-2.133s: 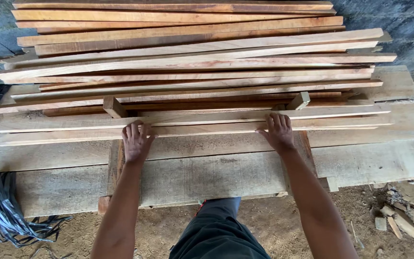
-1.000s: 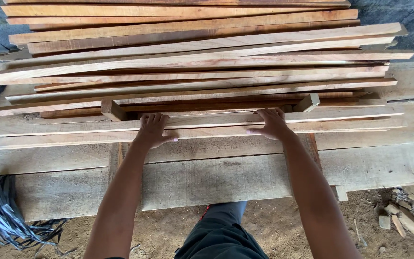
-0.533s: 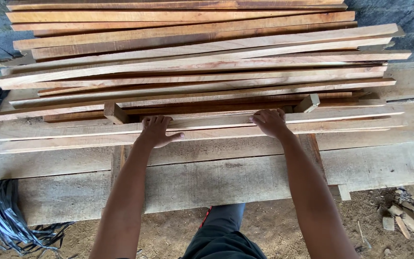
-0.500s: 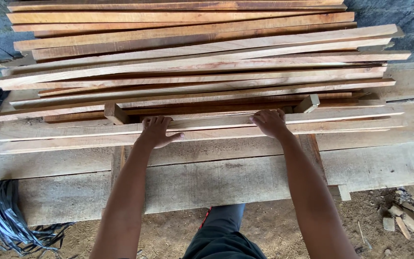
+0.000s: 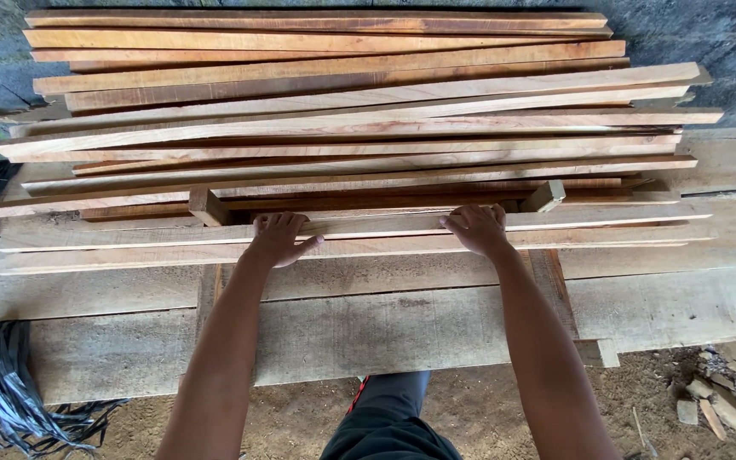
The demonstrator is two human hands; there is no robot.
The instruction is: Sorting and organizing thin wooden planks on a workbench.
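Both hands flat on the nearest pale slat, long axis running left-right across the bench.

Left hand and right hand palm-down, fingers spread on top, no closed grip; about equally near, one each side of the slat's middle. Second thin slat touching on the near side. Just beyond the fingertips, two short cross blocks carrying the stacked reddish boards. Black strapping bundle far left.

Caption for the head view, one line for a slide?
Left hand and right hand press on pale wooden slats before a stack of boards.
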